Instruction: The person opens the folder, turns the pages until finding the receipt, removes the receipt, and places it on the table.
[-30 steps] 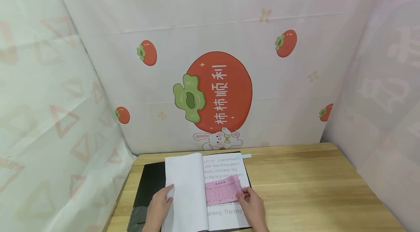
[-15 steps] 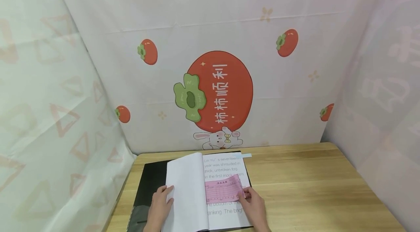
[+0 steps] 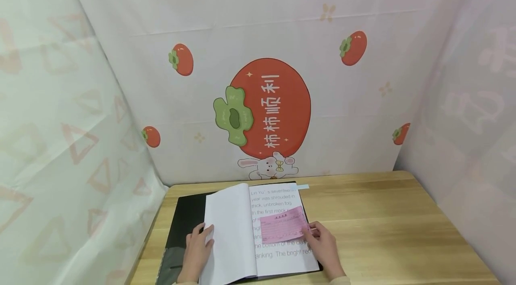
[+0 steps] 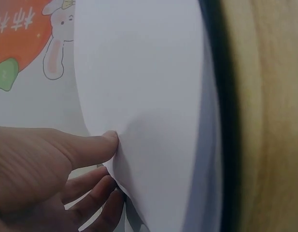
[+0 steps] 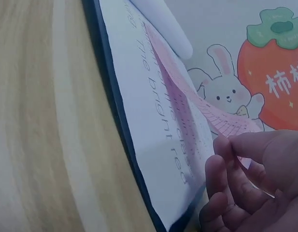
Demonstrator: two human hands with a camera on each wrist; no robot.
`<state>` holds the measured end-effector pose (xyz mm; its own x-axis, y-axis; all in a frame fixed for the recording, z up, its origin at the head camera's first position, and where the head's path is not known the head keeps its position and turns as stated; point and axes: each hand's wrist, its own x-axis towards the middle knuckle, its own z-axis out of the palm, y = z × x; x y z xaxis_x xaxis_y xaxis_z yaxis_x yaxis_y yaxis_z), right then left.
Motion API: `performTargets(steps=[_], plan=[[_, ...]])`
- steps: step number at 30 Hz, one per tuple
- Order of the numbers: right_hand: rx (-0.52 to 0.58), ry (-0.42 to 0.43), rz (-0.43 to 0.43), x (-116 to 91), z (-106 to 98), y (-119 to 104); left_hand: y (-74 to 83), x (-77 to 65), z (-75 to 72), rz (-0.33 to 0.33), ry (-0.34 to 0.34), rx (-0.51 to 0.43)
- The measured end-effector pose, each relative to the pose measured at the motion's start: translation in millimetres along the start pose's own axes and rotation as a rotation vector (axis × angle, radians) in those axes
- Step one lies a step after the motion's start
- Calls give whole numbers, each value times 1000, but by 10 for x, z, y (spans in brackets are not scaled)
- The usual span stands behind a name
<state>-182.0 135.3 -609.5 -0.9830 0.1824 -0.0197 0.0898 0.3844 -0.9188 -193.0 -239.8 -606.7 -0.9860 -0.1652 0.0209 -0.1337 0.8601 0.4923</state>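
Note:
A book with a black cover [image 3: 189, 213] lies open on the table. My left hand [image 3: 196, 249] pinches the outer edge of its turned white page [image 3: 230, 235] between thumb and fingers, as the left wrist view also shows. Over the printed right page [image 3: 282, 262] a pink slip of paper [image 3: 282, 226] with printed lines is tilted, its right end raised. My right hand [image 3: 324, 247] pinches that right end between thumb and forefinger. In the right wrist view the slip [image 5: 187, 92] curves up from the page toward the fingertips.
A pale blue tab [image 3: 303, 186] sticks out from the book's top right corner. The wooden table [image 3: 383, 231] stretches to the right of the book. Behind it hangs a white cloth [image 3: 258, 20] printed with persimmons and a rabbit.
My right hand has moved right with the pink slip, drawing it away from the book's middle fold. My left hand stays at the page edge. The view has tilted slightly down.

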Motion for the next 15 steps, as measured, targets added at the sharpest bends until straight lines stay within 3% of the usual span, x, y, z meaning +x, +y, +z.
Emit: performTargets(steps=[15], plan=[[35, -1, 38, 270, -512, -24, 35, -19, -13, -21, 3, 13]])
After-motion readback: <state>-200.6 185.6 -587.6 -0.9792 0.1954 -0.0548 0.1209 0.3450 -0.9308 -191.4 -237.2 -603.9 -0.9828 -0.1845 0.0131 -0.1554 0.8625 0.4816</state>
